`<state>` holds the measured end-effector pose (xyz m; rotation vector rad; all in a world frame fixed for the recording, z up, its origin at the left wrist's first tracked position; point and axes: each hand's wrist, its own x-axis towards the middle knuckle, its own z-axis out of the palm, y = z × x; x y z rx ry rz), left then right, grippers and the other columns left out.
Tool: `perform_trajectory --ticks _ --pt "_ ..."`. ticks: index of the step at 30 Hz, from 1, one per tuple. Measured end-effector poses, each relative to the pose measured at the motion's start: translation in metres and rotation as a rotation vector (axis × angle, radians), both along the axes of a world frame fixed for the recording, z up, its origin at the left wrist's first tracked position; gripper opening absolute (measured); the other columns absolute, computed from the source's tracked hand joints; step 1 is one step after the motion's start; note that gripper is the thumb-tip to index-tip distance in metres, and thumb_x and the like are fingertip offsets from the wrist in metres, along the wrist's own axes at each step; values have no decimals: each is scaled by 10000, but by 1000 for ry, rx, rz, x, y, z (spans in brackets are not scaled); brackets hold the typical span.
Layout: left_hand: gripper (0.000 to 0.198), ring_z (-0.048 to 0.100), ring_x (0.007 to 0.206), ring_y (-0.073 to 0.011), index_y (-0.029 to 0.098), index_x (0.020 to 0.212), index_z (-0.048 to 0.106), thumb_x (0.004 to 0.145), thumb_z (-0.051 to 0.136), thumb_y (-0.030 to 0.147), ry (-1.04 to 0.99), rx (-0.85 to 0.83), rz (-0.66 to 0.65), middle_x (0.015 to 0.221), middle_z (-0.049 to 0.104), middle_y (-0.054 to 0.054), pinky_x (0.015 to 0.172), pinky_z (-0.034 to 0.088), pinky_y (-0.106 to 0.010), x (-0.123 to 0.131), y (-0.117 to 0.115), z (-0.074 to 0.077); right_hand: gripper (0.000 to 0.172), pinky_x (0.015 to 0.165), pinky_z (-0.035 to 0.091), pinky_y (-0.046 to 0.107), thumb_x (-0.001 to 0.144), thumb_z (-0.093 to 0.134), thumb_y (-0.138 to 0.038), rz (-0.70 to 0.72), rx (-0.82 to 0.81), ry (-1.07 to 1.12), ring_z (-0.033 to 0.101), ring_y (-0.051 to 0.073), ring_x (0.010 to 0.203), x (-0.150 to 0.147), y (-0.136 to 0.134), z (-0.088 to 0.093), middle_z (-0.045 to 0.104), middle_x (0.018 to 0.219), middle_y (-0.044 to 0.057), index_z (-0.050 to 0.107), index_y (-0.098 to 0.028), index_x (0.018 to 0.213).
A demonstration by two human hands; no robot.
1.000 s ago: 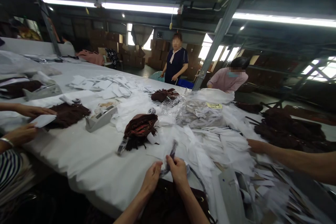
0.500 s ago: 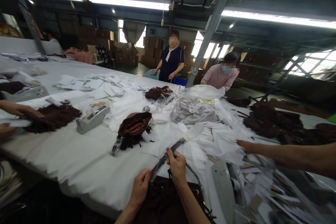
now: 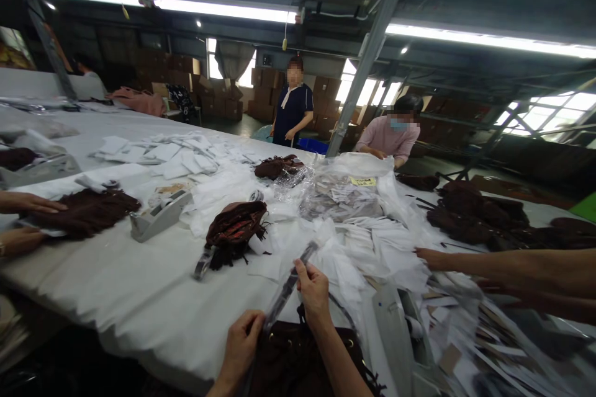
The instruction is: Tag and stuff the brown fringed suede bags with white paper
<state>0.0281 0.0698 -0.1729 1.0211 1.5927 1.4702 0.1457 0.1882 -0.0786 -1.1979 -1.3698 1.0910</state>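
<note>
A dark strap wrapped in clear plastic (image 3: 283, 296) slants up from the mouth of a dark brown drawstring bag (image 3: 298, 363) in front of me. Its lower part is in the closed fingers of my left hand (image 3: 241, 342). Higher up, my right hand (image 3: 314, 293) pinches the strap between thumb and fingers. Brass-coloured eyelets line the bag's upper edge, and fringe shows at its right side. My forearms and the picture's lower edge hide much of the bag.
Another brown fringed bag (image 3: 236, 229) lies ahead. A grey tape dispenser (image 3: 161, 217) stands left, another (image 3: 395, 329) right. White paper (image 3: 372, 242) and a clear bag of papers (image 3: 344, 198) lie beyond. Co-workers' hands reach in at left (image 3: 30, 203) and right (image 3: 433, 258).
The loose plastic end past the strap no longer stretches far to the upper right. My hands stay on the strap. At left, a co-worker's lower hand has moved onto their brown bag.
</note>
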Motion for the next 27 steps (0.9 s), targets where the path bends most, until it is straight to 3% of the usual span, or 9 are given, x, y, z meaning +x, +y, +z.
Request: perform_trajectory --ticks 7,14,23,25,27 --pt "492 576 729 -213 164 852 656 749 547 632 -153 -80 9 765 649 -37 671 460 -278 7 -9 3 466 424 271 222 763 601 -600 23 18 -21 366 94 420 3 -8 5 436 441 -51 646 -151 648" --pt "354 526 664 -191 210 708 561 848 463 520 92 -11 97 657 557 -4 655 406 -273 12 -12 -1 461 460 315 227 767 595 -597 52 41 -33 407 112 480 1 -13 -6 454 496 -41 648 -147 684" --pt "302 533 635 -197 238 656 465 865 377 439 281 -37 109 641 552 -23 653 392 -315 5 -10 -15 490 474 313 229 758 583 -614 -2 76 -68 390 108 469 6 -18 -14 408 459 -51 534 -177 542" --pt "335 520 539 -178 243 653 429 846 371 510 184 -118 41 567 523 -2 567 389 -300 3 -8 -18 497 473 321 228 749 583 -626 -7 75 -63 389 107 461 7 -17 -16 409 453 -52 524 -182 532" --pt "409 470 399 -151 250 683 395 795 375 643 -44 -276 -74 476 460 44 434 334 -257 3 -6 -22 493 473 326 228 745 588 -625 -10 74 -55 393 107 458 8 -16 -18 414 450 -52 541 -180 538"
